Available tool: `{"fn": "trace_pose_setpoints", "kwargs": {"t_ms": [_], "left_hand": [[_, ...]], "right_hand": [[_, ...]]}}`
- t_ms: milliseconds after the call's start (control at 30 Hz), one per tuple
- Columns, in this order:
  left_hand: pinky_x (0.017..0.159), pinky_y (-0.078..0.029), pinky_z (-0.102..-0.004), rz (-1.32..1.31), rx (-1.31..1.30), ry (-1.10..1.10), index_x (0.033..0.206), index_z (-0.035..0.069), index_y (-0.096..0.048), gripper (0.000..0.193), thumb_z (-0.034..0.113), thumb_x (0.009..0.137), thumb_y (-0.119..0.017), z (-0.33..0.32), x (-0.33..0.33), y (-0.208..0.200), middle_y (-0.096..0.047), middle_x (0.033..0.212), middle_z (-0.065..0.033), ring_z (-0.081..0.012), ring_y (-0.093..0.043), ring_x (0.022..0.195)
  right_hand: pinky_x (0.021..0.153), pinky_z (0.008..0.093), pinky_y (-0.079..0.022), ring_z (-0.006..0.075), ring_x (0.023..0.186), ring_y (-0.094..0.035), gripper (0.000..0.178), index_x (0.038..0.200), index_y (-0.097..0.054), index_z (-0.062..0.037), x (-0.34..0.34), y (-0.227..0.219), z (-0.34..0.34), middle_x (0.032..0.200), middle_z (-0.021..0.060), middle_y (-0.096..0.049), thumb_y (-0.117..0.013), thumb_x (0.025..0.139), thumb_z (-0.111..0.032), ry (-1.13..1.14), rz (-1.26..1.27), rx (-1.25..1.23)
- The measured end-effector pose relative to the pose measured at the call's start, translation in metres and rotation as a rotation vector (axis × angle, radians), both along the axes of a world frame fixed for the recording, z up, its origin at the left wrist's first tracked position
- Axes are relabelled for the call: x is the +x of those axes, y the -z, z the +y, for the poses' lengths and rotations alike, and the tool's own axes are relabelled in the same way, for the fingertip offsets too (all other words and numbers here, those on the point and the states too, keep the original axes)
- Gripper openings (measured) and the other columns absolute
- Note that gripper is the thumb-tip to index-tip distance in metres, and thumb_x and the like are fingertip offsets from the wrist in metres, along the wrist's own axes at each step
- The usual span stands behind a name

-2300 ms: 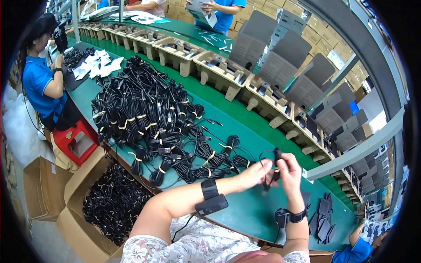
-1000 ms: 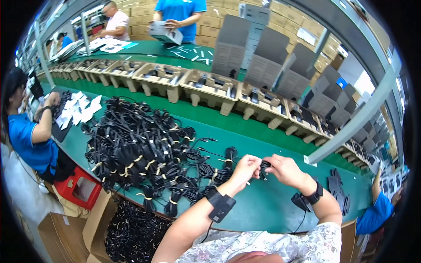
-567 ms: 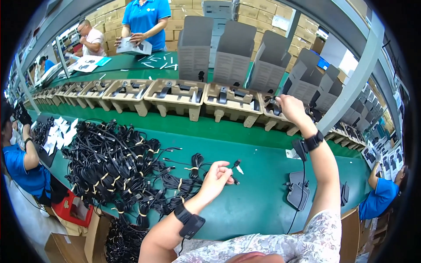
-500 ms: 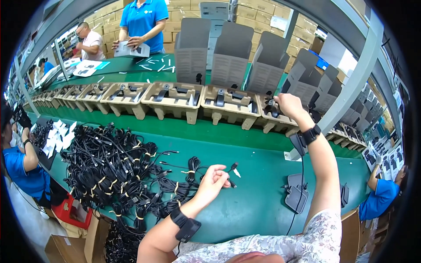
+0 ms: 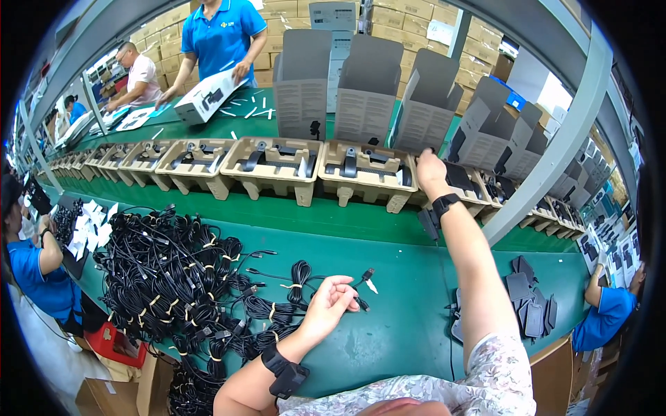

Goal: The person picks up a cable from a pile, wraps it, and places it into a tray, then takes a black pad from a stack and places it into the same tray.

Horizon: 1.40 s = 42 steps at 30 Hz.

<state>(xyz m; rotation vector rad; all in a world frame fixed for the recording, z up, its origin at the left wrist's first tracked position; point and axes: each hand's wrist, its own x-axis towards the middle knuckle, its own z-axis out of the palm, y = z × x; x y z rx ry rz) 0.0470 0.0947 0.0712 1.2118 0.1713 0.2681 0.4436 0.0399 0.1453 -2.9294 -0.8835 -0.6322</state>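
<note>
My left hand [image 5: 331,303] is closed around a black cable, above the green table. The cable's USB plug [image 5: 368,275] and another black plug end [image 5: 362,304] stick out past the fingers. A coiled cable [image 5: 299,277] tied with a pale band lies beside this hand. My right hand [image 5: 431,170] reaches far forward to the row of moulded trays. Its fingers are drawn together, with a small dark bit at the tips that I cannot make out. Just left of it stands a tan tray [image 5: 331,187] with black parts inside; a flat black piece [image 5: 459,177] lies to its right.
A big heap of black cables [image 5: 173,270] covers the table's left. Black flat pads [image 5: 531,305] lie at the right, near a grey metal post [image 5: 548,145]. Open grey boxes [image 5: 366,97] stand behind the trays. Co-workers are on several sides; one handles a white box [image 5: 208,97].
My right hand has moved left along the trays, uncovering more black pads on the table. My left hand stays closed on the cable. The co-worker opposite has tilted the white box.
</note>
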Motion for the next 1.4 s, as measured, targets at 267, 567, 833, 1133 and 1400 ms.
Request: {"fn": "trace_pose_setpoints", "kwargs": {"t_ms": [267,567,833,1133,1400], "left_hand": [[0.074,-0.049,-0.0272,0.020,0.025,-0.014,0.115,-0.001,-0.039,0.028,0.009,0.090,-0.049,0.002,-0.013,0.000,-0.054,0.092,-0.0089,-0.0140,-0.057,0.079],[0.074,-0.049,-0.0271,0.025,0.046,0.037,0.115,-0.001,-0.039,0.029,0.009,0.090,-0.050,-0.008,-0.002,0.005,-0.054,0.092,-0.0086,-0.0137,-0.056,0.077],[0.071,-0.049,-0.0253,-0.012,0.080,-0.040,0.114,-0.001,-0.040,0.027,0.004,0.089,-0.049,-0.007,0.017,0.018,-0.052,0.089,-0.0065,-0.0121,-0.056,0.075],[0.068,-0.046,-0.0227,0.015,0.539,-0.058,0.109,0.000,-0.047,0.022,0.003,0.087,-0.051,-0.037,0.014,0.023,-0.054,0.088,-0.0055,-0.0104,-0.055,0.071],[0.064,-0.046,-0.0220,-0.041,0.845,-0.043,0.103,0.001,-0.052,0.018,0.000,0.085,-0.051,-0.067,0.012,0.017,-0.055,0.086,-0.0054,-0.0103,-0.055,0.067]], "right_hand": [[0.077,0.0415,-0.047,0.0354,0.088,-0.059,0.021,0.085,-0.062,0.0009,-0.020,0.005,-0.003,0.088,0.0172,-0.064,-0.052,0.080,-0.017,-0.029,0.106,0.062],[0.077,0.0408,-0.048,0.0331,0.090,-0.058,0.021,0.083,-0.065,-0.0074,0.014,0.019,-0.043,0.093,0.0138,-0.063,-0.046,0.079,-0.014,-0.165,0.066,-0.005],[0.079,0.0378,-0.046,0.0264,0.096,-0.054,0.016,0.087,-0.065,-0.0101,-0.029,0.003,-0.079,0.097,0.0080,-0.058,-0.053,0.078,-0.018,-0.138,-0.265,-0.095],[0.074,0.0381,-0.047,0.0278,0.089,-0.059,0.052,0.098,-0.058,-0.0059,-0.179,-0.021,-0.232,0.090,0.0122,-0.060,-0.072,0.063,-0.042,-0.138,0.431,-0.564],[0.075,0.0369,-0.045,0.0298,0.090,-0.055,0.070,0.099,-0.050,-0.0022,-0.246,0.041,-0.306,0.092,0.0123,-0.054,-0.076,0.051,-0.046,-0.167,0.403,-0.438]]}}
